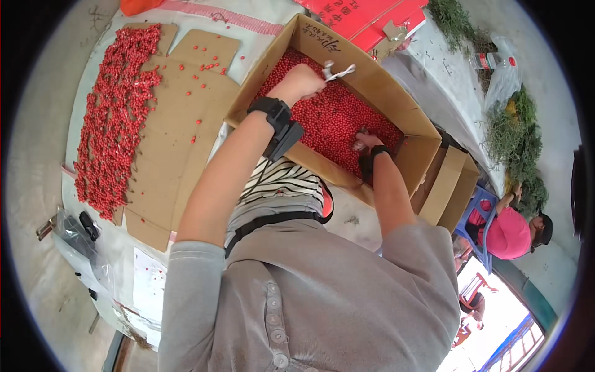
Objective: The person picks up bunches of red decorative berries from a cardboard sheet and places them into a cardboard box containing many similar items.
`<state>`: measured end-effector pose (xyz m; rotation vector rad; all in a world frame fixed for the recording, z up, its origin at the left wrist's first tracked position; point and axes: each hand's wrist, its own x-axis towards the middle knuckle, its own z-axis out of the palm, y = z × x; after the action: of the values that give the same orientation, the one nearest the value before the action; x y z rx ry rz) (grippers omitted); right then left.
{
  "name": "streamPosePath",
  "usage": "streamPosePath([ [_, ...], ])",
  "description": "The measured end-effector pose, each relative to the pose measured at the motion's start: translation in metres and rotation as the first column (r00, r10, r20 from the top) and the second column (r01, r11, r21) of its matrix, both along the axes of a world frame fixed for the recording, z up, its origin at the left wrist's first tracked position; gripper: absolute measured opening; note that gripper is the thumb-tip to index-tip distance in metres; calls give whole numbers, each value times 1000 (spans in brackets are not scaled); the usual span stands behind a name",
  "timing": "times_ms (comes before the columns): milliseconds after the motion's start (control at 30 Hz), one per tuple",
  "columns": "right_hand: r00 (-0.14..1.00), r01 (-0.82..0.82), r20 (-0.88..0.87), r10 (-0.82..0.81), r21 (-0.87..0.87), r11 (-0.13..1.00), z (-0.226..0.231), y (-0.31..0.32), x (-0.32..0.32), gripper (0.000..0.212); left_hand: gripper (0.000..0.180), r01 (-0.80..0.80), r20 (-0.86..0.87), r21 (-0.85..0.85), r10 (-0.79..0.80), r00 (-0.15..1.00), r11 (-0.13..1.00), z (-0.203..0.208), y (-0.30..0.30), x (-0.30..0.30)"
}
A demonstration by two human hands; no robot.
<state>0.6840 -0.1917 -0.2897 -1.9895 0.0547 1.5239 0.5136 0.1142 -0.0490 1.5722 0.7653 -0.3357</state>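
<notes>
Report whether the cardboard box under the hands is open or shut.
The box is open: red berries show through its uncovered top, and the right hand reaches inside.

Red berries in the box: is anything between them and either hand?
Nothing visible: the left hand and right hand are both within the open box, at the berries.

At upper centre, a person's left hand (304,80), a white strip (336,73) by its fingers, and right hand (370,141) reach into a cardboard box (416,156) of loose red berries (338,118). At left, red berry clusters (118,111) line flattened cardboard (170,139). Far right, a co-worker (511,237) in pink sits near green plants (524,149).
</notes>
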Motion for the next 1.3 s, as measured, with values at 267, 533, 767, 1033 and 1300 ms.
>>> streamPosePath([
  [267, 994, 107, -27, -104, 373, 922, 207, 117, -84, 54, 24, 31, -327, 473, 143, 934, 881, -51, 25, -38],
  [533, 801, -216, 531, 276, -174, 961, 66, 82, -45, 62, 13, -197, -360, -39, 170, 917, 980, -38, 27, -35],
  [767, 998, -28, 57, 16, 227, 974, 119, 103, -74, 66, 27, -156, -403, 17, 149, 903, 988, -34, 36, -43],
  [1033, 980, -70, 198, 32, 188, 980, 145, 115, -83, 68, 39, -80, -250, -142, 42, 967, 987, -87, 49, -54],
  [1300, 1000, 11, 21, -11, -2, 1000, 99, 123, -72, 72, 36, -50, -341, -137, 0, 940, 989, -45, 43, -49],
])
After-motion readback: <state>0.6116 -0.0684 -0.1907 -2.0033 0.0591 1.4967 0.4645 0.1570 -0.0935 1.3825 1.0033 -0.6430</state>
